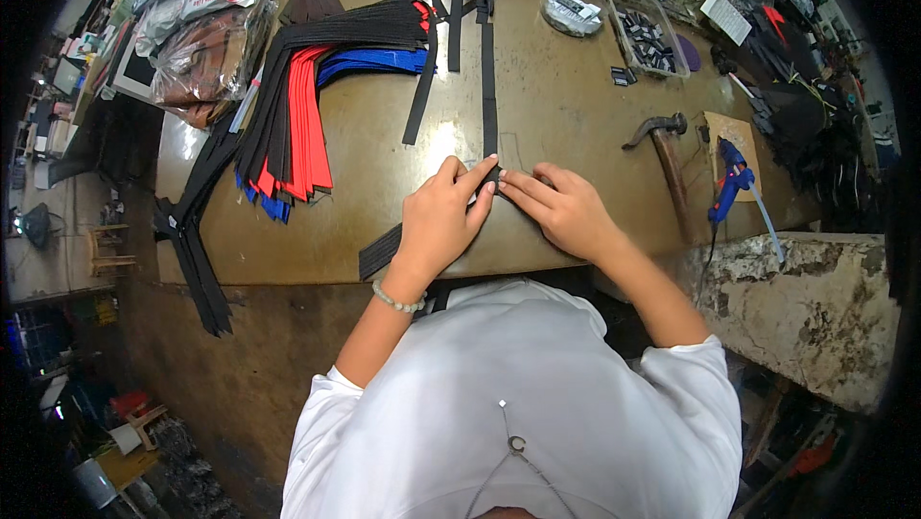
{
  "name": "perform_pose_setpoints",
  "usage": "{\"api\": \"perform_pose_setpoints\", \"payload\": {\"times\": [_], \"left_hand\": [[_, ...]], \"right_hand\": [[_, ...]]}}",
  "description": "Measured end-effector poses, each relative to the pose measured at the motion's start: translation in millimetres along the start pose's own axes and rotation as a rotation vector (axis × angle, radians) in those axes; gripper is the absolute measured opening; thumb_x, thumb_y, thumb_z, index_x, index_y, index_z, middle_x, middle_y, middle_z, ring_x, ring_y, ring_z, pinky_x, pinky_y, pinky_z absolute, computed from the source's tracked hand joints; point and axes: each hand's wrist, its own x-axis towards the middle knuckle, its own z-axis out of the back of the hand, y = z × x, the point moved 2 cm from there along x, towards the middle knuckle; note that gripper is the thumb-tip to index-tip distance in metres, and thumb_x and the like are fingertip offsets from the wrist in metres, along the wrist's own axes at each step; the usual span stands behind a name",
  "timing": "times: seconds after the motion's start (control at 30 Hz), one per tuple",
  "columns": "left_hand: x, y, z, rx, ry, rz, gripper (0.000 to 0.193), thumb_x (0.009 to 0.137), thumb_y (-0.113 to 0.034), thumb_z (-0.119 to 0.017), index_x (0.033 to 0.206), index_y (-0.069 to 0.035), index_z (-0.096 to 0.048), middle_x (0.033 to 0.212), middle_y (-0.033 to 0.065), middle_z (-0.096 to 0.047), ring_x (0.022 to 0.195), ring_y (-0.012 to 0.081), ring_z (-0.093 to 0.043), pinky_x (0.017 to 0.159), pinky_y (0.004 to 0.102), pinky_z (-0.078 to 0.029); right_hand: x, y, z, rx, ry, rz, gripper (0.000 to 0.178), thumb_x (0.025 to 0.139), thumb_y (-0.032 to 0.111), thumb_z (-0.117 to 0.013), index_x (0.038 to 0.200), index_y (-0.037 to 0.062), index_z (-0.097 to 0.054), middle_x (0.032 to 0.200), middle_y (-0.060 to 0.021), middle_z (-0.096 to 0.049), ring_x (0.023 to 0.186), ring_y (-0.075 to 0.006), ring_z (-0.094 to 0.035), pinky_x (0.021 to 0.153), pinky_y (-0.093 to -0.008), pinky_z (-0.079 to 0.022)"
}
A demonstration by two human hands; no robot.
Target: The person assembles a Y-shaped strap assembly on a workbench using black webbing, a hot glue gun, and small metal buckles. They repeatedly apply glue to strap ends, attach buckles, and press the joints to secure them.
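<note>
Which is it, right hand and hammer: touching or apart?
Apart. The head view shows brown tabletop between the right hand and the hammer.

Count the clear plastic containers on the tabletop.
2: a round tub, toward the top and right of centre, and a rectangular box just right of it. Others may be hidden.

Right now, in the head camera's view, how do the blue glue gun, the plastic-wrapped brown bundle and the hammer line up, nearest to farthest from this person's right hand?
From the right hand:
1. Hammer: on the table, to the hand's right.
2. Blue glue gun: farther right, past the hammer.
3. Plastic-wrapped brown bundle: far off to the upper left.
</note>
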Motion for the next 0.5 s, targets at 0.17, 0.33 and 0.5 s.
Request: {"api": "perform_pose_setpoints", "payload": {"times": [0.17, 0.33, 0.5], "left_hand": [[-1, -1, -2, 0.016, -0.014, 0.002, 0.032, 0.092, -0.026, -0.065, 0.124, -0.021, -0.068, 0.082, 0.005, -0.055, 0.067, 0.0227, -0.06, 0.058, 0.0358, -0.05], [1, -1, 1, 0.022, -0.009, -0.016, 0.033, 0.091, -0.026, -0.065, 0.124, -0.022, -0.068, 0.083, 0.0054, -0.055, 0.068, 0.0229, -0.06, 0.059, 0.0356, -0.05], [-1, -1, 0, 0.023, -0.006, -0.021, 0.034, 0.092, -0.026, -0.065, 0.125, -0.021, -0.067, 0.084, 0.0061, -0.055, 0.068, 0.0236, -0.06, 0.06, 0.036, -0.05]], "right_hand": [[-1, -6, -4, -0.049, 0.004, 0.076, 0.035, 0.083, 0.012, -0.056, 0.116, 0.0066, -0.067, 0.125, -0.0002, -0.063, 0.097, -0.0209, -0.059, 0.074, -0.0317, -0.049], [-9, -7, -5, -0.06, 0.058, 0.033, 0.038, 0.082, 0.011, -0.057, 0.118, 0.0074, -0.067, 0.125, 0.0003, -0.063, 0.096, -0.0196, -0.058, 0.075, -0.0309, -0.046], [-5, -4, -4, -0.057, 0.004, 0.056, 0.04, 0.08, 0.01, -0.057, 0.12, 0.0078, -0.066, 0.126, 0.0004, -0.063, 0.095, -0.019, -0.059, 0.075, -0.0311, -0.044]]}}
